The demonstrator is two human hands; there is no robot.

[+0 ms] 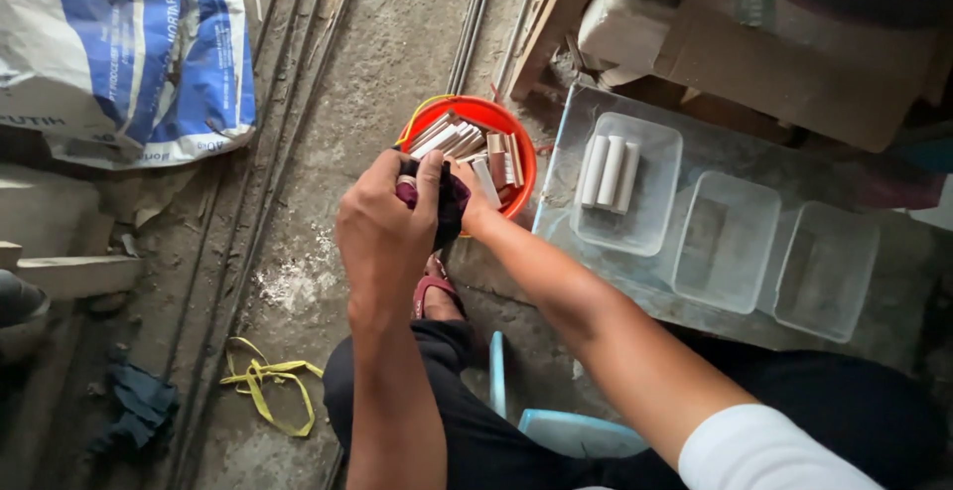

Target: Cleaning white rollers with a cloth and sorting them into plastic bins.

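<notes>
Left hand: my left hand (387, 222) is clenched around a dark cloth (449, 202), right at the near rim of the orange bucket (516, 147).
Right hand: my right hand (475, 200) sits mostly behind the cloth, just over the bucket's near edge; I cannot tell whether it is closed on a stick or only on the cloth.
Cloth: bunched between both hands, touching them, above the bucket's near side.
Bucket: holds a heap of short sticks (467, 142), white, tan and brown, lying at mixed angles.
Done so far: three white sticks (611, 170) lie side by side in the clear tray (650, 207) just right of the bucket.
Left to do: by my reckoning most of it, since two more clear trays (725, 242) further right of the bucket hold nothing I can make out, and the bucket looks well filled.
Around: a blue-and-white sack (129, 53) lies well left of the bucket, a yellow strap (263, 381) on the concrete floor (328, 103) nearer me and left, cardboard boxes (784, 43) beyond the trays.
In the way: my own knee and a pale blue stool (576, 430) crowd the space below the bucket; thin metal rods (472, 23) run along the floor past it.
</notes>
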